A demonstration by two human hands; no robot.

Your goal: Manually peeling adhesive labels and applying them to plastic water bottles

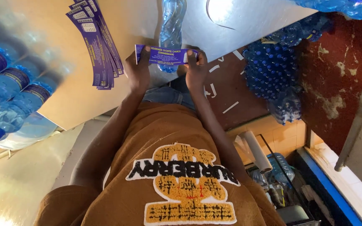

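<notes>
Two hands hold a purple label strip stretched across a clear water bottle.

The left hand (pixel 138 69) and right hand (pixel 196 69) each pinch one end of the purple label (pixel 166 55), fingers closed on it, thumbs on top. The label is a long, narrow strip, glossy purple with small white print, held flat and taut between the fingers. Just beyond the fingers, behind the strip, a clear blue-tinted bottle (pixel 171 25) lies on the pale table (pixel 55 62). Left of the left fingers, a fanned stack of labels (pixel 98 46) rests on the table; further left lie labelled bottles (pixel 9 88).
</notes>
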